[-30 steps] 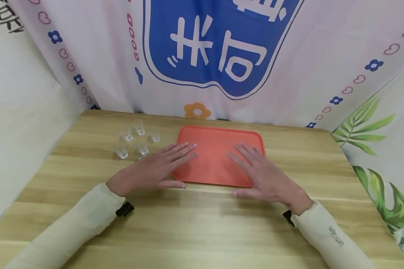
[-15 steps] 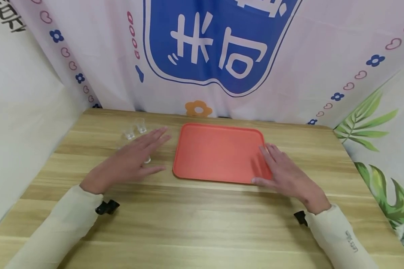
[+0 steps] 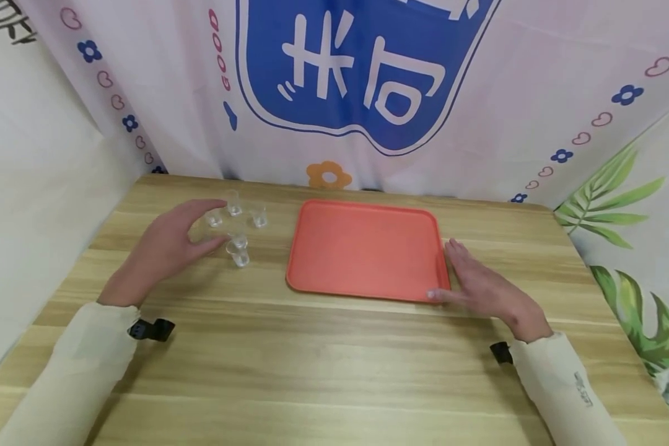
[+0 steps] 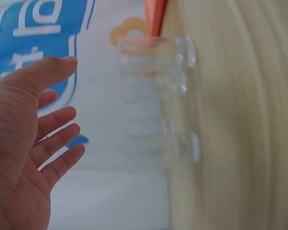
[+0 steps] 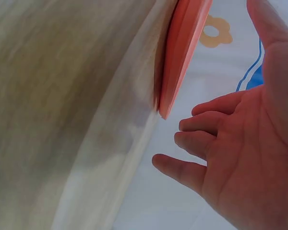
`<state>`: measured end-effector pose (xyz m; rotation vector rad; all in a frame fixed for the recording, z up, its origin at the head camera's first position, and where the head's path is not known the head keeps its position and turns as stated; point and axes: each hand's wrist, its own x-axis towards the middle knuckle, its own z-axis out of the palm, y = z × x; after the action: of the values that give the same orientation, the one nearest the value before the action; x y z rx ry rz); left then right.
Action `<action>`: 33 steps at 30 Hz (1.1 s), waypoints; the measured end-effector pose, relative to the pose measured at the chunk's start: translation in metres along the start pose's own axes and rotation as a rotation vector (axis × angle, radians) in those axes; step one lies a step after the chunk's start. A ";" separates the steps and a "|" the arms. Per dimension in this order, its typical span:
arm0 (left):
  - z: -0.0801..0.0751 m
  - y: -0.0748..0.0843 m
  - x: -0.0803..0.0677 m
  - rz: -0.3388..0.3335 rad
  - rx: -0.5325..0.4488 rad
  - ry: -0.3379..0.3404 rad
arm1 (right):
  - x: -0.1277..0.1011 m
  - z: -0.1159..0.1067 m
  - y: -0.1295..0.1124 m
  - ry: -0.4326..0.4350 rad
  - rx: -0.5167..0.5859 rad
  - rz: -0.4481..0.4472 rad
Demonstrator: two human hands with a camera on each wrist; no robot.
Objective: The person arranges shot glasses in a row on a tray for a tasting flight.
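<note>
L hand (image 3: 164, 244), fingers spread, has been moved off tray (image 3: 362, 214) to cups (image 3: 238, 253) just ahead; R hand (image 3: 482, 288), likewise empty, shifted to tray edge.

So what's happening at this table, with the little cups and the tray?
A person sits at a wooden table with both hands out. The left hand reaches, fingers spread, toward a cluster of small clear cups on the left side, close to them but not gripping any. The right hand lies open at the right edge of an orange tray, its thumb at the tray's near corner. Nothing sits on the tray, and all the cups stand on the table beside it.
</note>
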<state>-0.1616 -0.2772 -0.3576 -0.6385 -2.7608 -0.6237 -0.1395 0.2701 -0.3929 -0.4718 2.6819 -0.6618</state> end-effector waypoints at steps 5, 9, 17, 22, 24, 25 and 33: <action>0.001 -0.020 -0.010 -0.071 -0.086 -0.018 | 0.000 0.005 0.002 -0.037 0.084 -0.006; 0.001 -0.030 -0.018 -0.159 -0.177 -0.069 | 0.000 0.010 0.003 -0.074 0.152 -0.029; 0.003 -0.043 -0.025 -0.267 -0.251 -0.126 | 0.002 0.006 0.005 -0.065 0.130 -0.033; 0.008 -0.048 -0.026 -0.258 -0.223 -0.154 | 0.003 0.004 0.007 -0.055 0.111 -0.039; 0.010 -0.049 -0.026 -0.258 -0.220 -0.166 | 0.003 0.004 0.008 -0.047 0.112 -0.054; 0.010 -0.050 -0.027 -0.260 -0.218 -0.173 | 0.003 0.004 0.008 -0.044 0.108 -0.060; 0.015 -0.053 -0.025 -0.255 -0.199 -0.207 | 0.001 0.005 0.010 -0.032 0.084 -0.060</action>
<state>-0.1663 -0.3230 -0.3976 -0.4117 -3.0274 -0.9451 -0.1408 0.2766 -0.4022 -0.5382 2.6072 -0.7738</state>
